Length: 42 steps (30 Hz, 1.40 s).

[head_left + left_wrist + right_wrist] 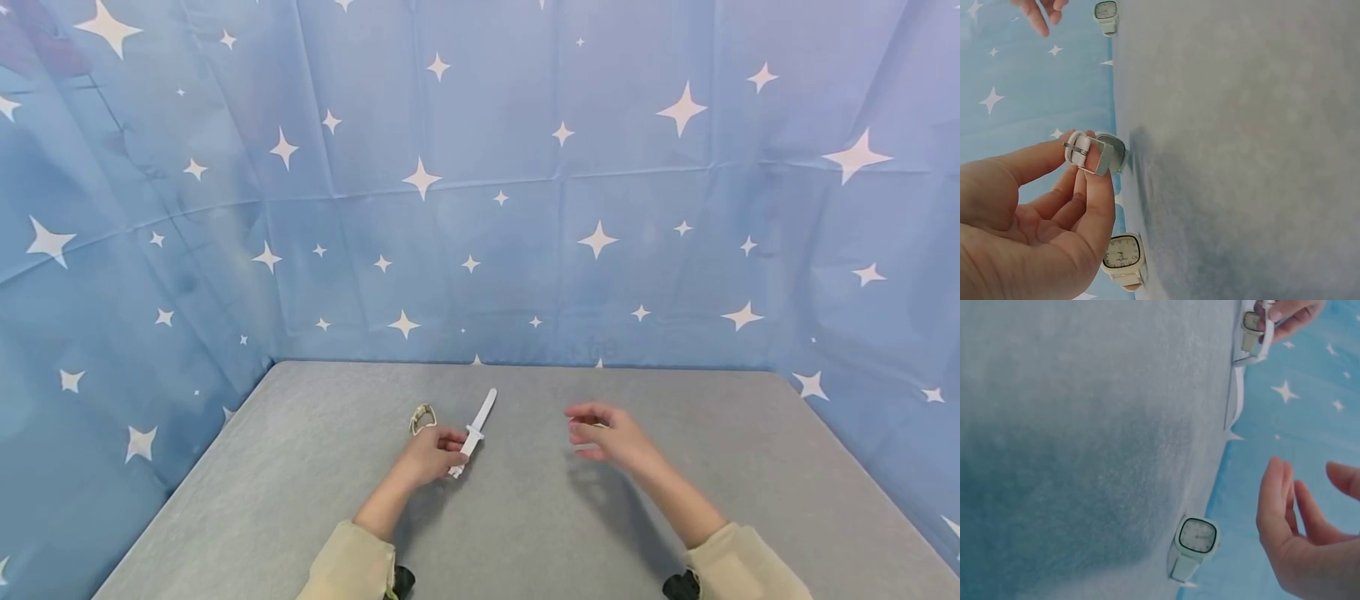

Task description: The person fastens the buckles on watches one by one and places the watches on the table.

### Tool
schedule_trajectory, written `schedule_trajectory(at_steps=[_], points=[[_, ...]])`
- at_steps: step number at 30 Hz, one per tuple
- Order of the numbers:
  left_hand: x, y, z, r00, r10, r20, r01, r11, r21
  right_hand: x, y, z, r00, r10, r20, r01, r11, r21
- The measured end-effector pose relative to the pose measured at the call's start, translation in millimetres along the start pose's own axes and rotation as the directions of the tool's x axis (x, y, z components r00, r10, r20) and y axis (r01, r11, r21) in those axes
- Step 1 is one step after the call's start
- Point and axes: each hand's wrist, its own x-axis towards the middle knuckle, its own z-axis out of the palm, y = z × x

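Observation:
My left hand (427, 458) pinches the buckle end of a white wristwatch (472, 437) between thumb and fingers. The watch's strap stretches away over the table, and its buckle (1079, 150) shows close up in the left wrist view. Just beyond that hand stands a cream wristwatch (422, 417) with a squarish dial, partly covered by the fingers. Raised above the table on the right, my right hand (615, 437) has loosely bent fingers and holds nothing. Near it in the right wrist view is a pale green wristwatch (1197, 536), mostly hidden behind the hand in the head view.
A grey table (525, 533) lies under both hands. Blue cloth (495, 233) with white stars hangs behind its back edge and along the sides. Dark bands (681, 585) sit at both sleeve cuffs.

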Motion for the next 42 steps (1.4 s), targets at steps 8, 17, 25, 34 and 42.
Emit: schedule_trajectory(at_steps=[8, 17, 25, 34, 42], points=[[-3.7, 6.2, -1.1, 0.999, 0.023, 0.043, -0.018, 0.993, -0.118, -2.6, 2.1, 5.4, 1.000, 0.007, 0.011, -0.007, 1.000, -0.002], [-9.4, 20.3, -1.2, 0.997, 0.036, 0.064, -0.028, 0.993, -0.117, -4.5, 2.5, 8.7, 0.999, -0.006, 0.042, 0.006, 1.000, 0.005], [-12.6, 30.0, 0.8, 0.996, 0.031, 0.080, -0.017, 0.986, -0.165, -4.5, 4.4, 12.3, 0.998, -0.022, 0.066, 0.021, 1.000, 0.008], [-19.0, 41.3, 3.5, 0.994, 0.041, 0.100, -0.016, 0.972, -0.234, -6.4, 2.8, 17.8, 0.993, -0.068, 0.101, 0.073, 0.996, -0.043], [-22.8, 51.4, 7.1, 0.991, 0.053, 0.123, -0.016, 0.959, -0.284, -6.6, 1.0, 26.6, 0.980, -0.145, 0.133, 0.157, 0.984, -0.086]])
